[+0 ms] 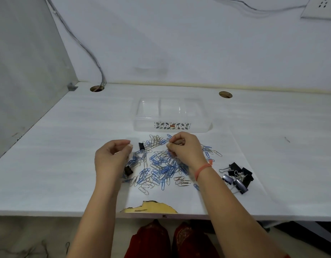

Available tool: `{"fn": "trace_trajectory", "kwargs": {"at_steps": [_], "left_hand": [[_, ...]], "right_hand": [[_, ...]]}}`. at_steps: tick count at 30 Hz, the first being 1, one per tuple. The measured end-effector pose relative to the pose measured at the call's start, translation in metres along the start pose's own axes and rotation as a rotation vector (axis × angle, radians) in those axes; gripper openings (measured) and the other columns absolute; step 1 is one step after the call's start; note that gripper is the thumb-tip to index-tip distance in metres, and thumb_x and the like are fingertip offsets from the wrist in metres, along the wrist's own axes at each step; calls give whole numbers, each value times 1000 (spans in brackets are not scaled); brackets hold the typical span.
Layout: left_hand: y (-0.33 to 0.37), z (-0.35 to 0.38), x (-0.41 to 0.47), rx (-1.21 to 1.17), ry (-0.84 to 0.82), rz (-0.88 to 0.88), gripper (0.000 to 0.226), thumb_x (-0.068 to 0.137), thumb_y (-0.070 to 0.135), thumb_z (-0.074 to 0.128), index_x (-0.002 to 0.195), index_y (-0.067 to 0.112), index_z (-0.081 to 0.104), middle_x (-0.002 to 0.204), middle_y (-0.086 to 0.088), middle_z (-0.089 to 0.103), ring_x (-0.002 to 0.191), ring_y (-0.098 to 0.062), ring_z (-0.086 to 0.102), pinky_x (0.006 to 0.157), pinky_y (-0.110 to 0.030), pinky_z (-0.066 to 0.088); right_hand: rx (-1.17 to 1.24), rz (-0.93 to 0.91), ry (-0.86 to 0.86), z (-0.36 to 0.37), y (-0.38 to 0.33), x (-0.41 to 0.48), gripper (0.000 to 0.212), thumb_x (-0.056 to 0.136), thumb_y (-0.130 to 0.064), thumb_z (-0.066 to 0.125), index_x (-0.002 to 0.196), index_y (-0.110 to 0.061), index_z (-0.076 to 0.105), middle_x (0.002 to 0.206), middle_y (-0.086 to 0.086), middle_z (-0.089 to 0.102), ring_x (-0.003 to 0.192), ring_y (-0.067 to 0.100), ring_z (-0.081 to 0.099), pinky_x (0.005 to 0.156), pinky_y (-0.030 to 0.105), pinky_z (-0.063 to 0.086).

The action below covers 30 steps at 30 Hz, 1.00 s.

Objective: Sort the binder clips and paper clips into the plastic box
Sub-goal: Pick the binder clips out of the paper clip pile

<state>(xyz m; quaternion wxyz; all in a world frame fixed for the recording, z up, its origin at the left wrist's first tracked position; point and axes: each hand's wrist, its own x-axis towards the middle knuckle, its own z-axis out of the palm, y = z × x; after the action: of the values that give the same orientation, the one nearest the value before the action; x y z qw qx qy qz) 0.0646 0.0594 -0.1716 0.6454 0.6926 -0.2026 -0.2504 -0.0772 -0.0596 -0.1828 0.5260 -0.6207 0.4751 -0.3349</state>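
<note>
Above scattered paper clips (161, 164), left hand (110, 157) fingers curled, right hand (183, 149) fingers pinching clips

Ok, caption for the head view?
Both hands pick through paper clips; box empty, binder clips aside.

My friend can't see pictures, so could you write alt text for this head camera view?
Two bare hands, left hand and right hand, pinch at a scattered pile of blue and silver paper clips on a white desk. A clear plastic box with two compartments, seemingly empty, sits just beyond the pile. A cluster of black binder clips lies to the right.
</note>
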Motion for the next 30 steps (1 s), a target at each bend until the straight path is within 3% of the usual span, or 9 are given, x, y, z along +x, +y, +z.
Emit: {"fn": "trace_trajectory", "kwargs": {"at_steps": [3,6,8,10,13,16,19,26,30], "left_hand": [[4,-7,5,-240,-5,-245,15,90,3,53,90,10,66,84,-12,65,76,-23,65,71,-29,57],[3,-14,9,-364,16,-398,16,89,6,47,87,8,63,77,-7,58,62,-19,57,56,-24,50],[-2,-16,7,-157,-19,-346,14,87,10,49,92,9,63,78,-5,55,61,-17,47,56,-24,39],[-10,-18,4,265,-96,-159,16,84,13,58,99,13,63,88,-3,57,68,-16,50,58,-26,39],[-19,-18,6,726,-212,44,25,73,16,71,97,16,65,97,-5,60,80,-20,57,60,-26,39],[-21,-17,9,830,-198,100,20,72,15,70,92,16,67,96,-4,62,83,-20,56,65,-26,37],[-23,-17,11,875,-184,180,19,76,14,66,95,16,66,93,0,56,85,-19,53,69,-25,34],[-27,-21,9,682,-188,193,45,72,3,66,106,29,53,83,4,57,75,-16,54,60,-22,41],[-31,-22,9,675,-172,219,28,73,4,68,91,25,61,75,12,58,75,-17,57,59,-16,39]], "right_hand": [[64,27,-36,9,-4,-3,21,83,4,59,82,-18,60,80,13,67,61,18,62,57,30,54],[178,72,-86,19,-11,-5,18,82,0,62,86,-18,59,79,11,65,59,15,58,58,29,51],[183,59,-118,29,-15,-4,8,84,-8,64,83,-16,61,74,5,65,60,15,56,55,26,49],[-61,-64,-127,41,-14,1,6,85,-12,62,84,-17,66,75,-2,65,66,11,58,64,25,50],[-460,-278,-160,60,-15,7,22,86,-11,52,101,-19,67,91,-1,67,78,11,57,71,24,46],[-741,-379,-222,72,-11,17,33,87,-13,53,119,-16,60,115,11,59,104,26,54,87,32,43],[-959,-406,-269,76,-6,23,29,87,-11,52,115,-10,59,116,16,52,108,34,49,83,33,40],[-795,-415,-175,63,-7,16,24,82,-20,60,104,-13,53,96,6,66,88,26,59,67,31,44],[-552,-309,-95,52,-9,9,24,85,-27,61,105,-17,53,79,-8,59,72,13,54,63,25,38]]}}
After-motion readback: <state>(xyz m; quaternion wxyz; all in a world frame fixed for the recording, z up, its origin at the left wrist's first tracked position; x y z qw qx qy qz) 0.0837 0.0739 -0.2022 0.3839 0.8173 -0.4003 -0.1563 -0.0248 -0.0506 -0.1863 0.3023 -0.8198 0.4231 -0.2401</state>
